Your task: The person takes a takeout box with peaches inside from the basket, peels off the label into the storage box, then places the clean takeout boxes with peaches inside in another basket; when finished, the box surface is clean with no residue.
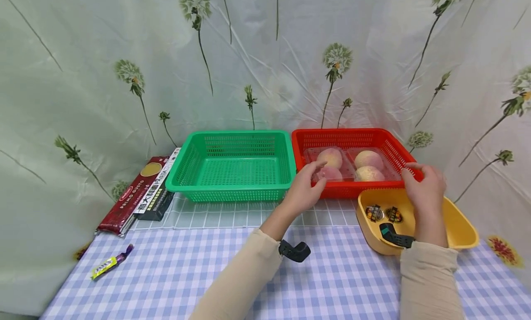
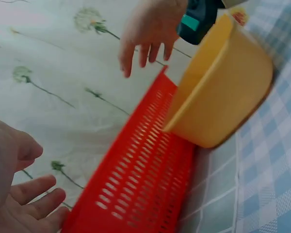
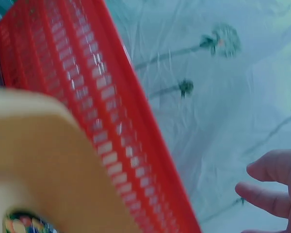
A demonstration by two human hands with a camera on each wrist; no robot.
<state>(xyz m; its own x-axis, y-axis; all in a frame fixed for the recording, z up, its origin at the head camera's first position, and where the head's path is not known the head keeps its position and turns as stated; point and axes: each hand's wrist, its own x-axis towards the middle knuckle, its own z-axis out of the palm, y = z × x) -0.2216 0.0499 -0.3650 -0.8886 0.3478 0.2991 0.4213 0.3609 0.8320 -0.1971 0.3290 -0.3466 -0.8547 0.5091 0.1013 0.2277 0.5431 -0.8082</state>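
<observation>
A red basket holds two clear plastic packs of peaches, a left pack and a right pack. Over its front left part is my left hand, thumb and fingers apart and nothing between them. My right hand hovers by the basket's front right corner, above a yellow basin, its fingers loosely bent and holding nothing. The left wrist view shows both hands above the red basket's rim. In the right wrist view, the right hand's fingers are apart from the basket.
Left of the red basket stands a green basket. Spaghetti packages lean at its left side. A candy in a yellow and purple wrapper lies on the checked tablecloth. Two round dark labels show inside the basin.
</observation>
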